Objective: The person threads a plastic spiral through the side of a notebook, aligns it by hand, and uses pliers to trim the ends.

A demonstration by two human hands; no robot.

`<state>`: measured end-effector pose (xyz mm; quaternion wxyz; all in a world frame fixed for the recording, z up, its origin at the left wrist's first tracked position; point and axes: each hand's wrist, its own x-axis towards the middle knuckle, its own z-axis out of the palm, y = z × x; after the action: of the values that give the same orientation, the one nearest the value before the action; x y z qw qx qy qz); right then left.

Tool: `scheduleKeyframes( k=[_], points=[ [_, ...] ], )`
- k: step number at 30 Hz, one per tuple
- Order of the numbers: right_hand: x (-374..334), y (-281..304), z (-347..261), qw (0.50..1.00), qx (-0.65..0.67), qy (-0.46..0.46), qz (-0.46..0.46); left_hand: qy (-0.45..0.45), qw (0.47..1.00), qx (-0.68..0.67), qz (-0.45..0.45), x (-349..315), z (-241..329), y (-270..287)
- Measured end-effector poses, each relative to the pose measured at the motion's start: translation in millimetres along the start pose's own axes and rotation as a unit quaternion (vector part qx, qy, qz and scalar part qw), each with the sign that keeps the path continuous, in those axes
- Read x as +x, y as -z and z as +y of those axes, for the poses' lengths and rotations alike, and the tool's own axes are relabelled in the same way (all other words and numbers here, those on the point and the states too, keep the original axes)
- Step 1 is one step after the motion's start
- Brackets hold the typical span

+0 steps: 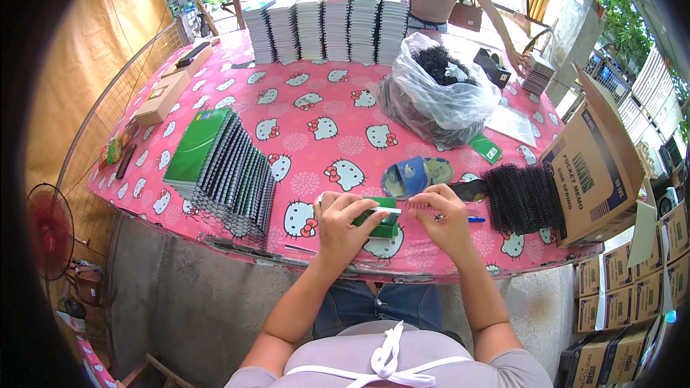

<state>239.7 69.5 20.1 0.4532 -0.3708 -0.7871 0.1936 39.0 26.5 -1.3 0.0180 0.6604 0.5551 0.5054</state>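
Observation:
My left hand (343,224) is closed on a small green notepad (387,225), holding it near the table's front edge with its white page edge turned to the right. My right hand (443,221) pinches a thin spiral coil (422,212) beside that edge; whether the coil is threaded into the holes I cannot tell. Right of this hand lies a heap of black spiral coils (523,198). A blue pen (476,220) rests close to my right fingers. Just beyond my hands is a blue slide sandal (407,177).
Green spiral notebooks (205,147) are stacked at left. Tall notebook stacks (327,29) line the far edge. A clear plastic bag (431,104) holds black coils. An open carton (593,172) stands at right. Across the table, a person's hand (519,65) reaches toward a small stack (537,75).

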Motion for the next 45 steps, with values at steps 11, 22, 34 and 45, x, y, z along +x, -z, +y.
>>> scheduleKeyframes(
  k=[11, 22, 34, 45],
  points=[
    [13, 4, -6, 0.962, 0.154, -0.162, -0.155, -0.003, 1.0, 0.013, 0.026, -1, 4, -2],
    [9, -10, -24, 0.99, -0.079, 0.033, -0.11, -0.021, 1.0, 0.021, 0.005, -3, -4, 1],
    [8, -23, -26, 0.995, -0.05, 0.015, -0.086, -0.015, 1.0, 0.003, 0.003, -6, -4, 3],
    [48, 17, 26, 0.978, -0.08, -0.114, -0.157, -0.019, 1.0, -0.02, -0.011, -9, -10, 10]
  ],
)
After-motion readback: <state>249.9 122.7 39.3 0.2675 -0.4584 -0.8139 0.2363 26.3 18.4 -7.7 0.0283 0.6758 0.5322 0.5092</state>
